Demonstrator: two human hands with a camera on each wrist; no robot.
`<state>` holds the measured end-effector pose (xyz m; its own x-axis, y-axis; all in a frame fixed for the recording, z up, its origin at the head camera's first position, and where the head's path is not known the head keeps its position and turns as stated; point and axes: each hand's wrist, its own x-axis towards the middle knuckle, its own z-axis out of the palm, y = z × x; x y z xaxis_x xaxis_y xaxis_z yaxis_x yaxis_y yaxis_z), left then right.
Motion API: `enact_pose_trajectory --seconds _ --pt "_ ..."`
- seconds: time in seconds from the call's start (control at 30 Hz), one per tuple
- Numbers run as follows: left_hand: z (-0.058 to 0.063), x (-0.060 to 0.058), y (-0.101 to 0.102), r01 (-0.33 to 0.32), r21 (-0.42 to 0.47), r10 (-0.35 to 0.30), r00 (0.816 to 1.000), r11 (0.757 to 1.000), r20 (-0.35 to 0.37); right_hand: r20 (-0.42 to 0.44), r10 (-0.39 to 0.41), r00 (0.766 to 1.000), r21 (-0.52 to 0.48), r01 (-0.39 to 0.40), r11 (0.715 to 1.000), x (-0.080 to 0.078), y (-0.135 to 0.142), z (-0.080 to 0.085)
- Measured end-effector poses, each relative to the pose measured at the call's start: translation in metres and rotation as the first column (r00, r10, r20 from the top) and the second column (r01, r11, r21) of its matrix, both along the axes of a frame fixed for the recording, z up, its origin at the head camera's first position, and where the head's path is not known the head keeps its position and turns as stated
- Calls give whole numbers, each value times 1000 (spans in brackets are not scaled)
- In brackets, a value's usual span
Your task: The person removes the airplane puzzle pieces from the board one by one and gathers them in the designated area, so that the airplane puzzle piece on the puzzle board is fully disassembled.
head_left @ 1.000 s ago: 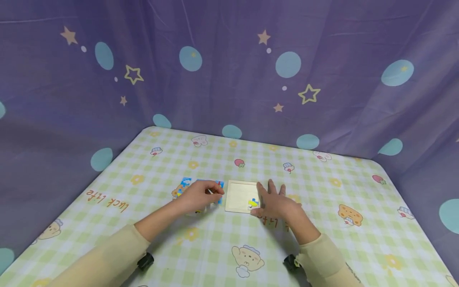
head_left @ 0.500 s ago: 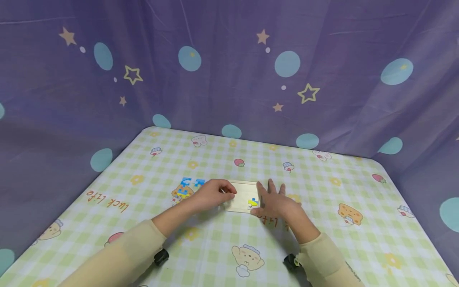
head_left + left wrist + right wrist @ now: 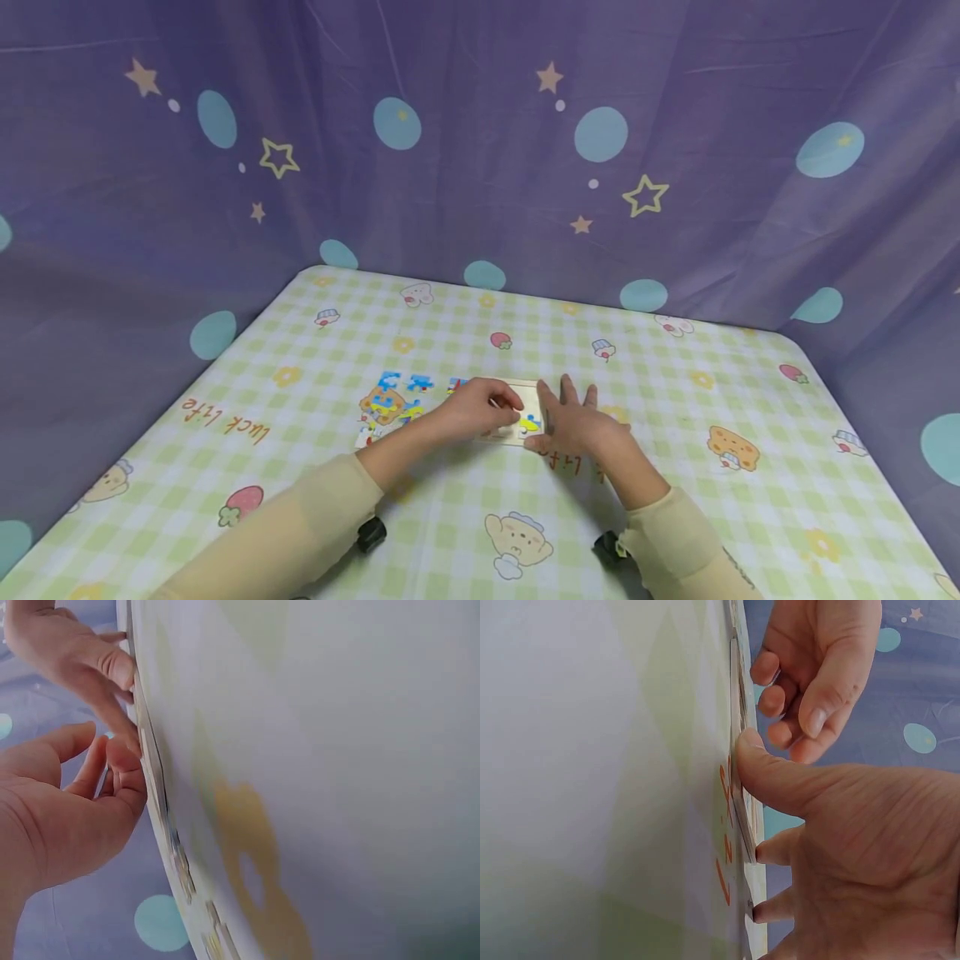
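My left hand point(image 3: 480, 408) is over the shallow pale wooden tray point(image 3: 507, 442), covering most of it. Its fingers are curled with the thumb close to them, as the right wrist view shows of this left hand point(image 3: 817, 682). I cannot tell whether a puzzle piece is between its fingertips. Just right of those fingertips, a yellow and blue jigsaw piece point(image 3: 529, 424) lies in the tray's lower right corner. My right hand point(image 3: 581, 425) rests at the tray's right edge with fingers spread. Its thumb point(image 3: 757, 761) touches the near edge of the tray.
Several loose jigsaw pieces lie left of the tray, among them a blue piece point(image 3: 389, 381) and a yellow one point(image 3: 412, 410). Another piece with red on it point(image 3: 456, 384) shows behind my left hand. A checked cloth point(image 3: 645, 533) covers the table, and a purple curtain point(image 3: 480, 192) stands behind.
My left hand has moved right from the loose pieces to over the tray, near the yellow and blue piece. More loose pieces have come into view behind it. The right hand has stayed put.
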<state>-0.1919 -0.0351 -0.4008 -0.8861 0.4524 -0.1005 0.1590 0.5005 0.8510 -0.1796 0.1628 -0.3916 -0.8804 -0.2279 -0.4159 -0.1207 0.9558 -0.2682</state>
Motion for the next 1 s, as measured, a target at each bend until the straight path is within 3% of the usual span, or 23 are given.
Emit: enact_pose_trajectory --seconds 0.37,0.73,1.0 --pt "-6 -1 17 -10 25 10 1000 1000 28 -5 2 1000 4 -2 1000 -1 -1 0" --pt "-5 -1 19 -53 -128 55 998 990 12 -4 4 1000 -12 -4 1000 1 1 -1" --pt "-7 -1 20 -16 -165 17 1000 986 7 -8 8 1000 -6 -8 1000 1 1 0"
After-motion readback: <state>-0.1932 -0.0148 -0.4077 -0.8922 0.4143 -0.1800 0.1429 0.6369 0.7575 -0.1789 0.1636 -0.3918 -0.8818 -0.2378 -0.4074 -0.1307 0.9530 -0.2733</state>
